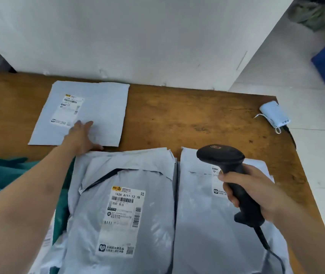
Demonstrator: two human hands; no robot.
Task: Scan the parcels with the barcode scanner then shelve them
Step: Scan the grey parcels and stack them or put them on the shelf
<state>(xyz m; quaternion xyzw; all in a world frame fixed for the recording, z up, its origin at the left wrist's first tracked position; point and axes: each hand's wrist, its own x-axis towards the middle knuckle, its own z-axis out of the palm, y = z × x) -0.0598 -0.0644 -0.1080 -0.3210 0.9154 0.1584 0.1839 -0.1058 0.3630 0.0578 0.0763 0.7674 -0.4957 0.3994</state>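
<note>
While the right hand (256, 192) is wrapped tight around the handle of the black barcode scanner (229, 175), the left hand (81, 136) lies open and flat on the near edge of the flat parcel (82, 113) — the one at the far left of the wooden table (187, 115), beyond the two bulkier bags. That parcel sits well apart from the scanner, up and to the left of it, so the left hand is the nearer by a wide margin. Its long axis runs roughly away from the person, and its label (69, 110) faces up in the left half, touching the left fingertips.

The scanner's head tips forward and left, hanging over the top of the right parcel (217, 224), with its cable trailing back toward the person. Just left of it, touching edge to edge, the middle parcel (122, 214) lies with its barcode label upright and readable — likely the easier target. The next move probably turns on swinging the scanner's nose leftward toward whichever label the left hand steadies.
</note>
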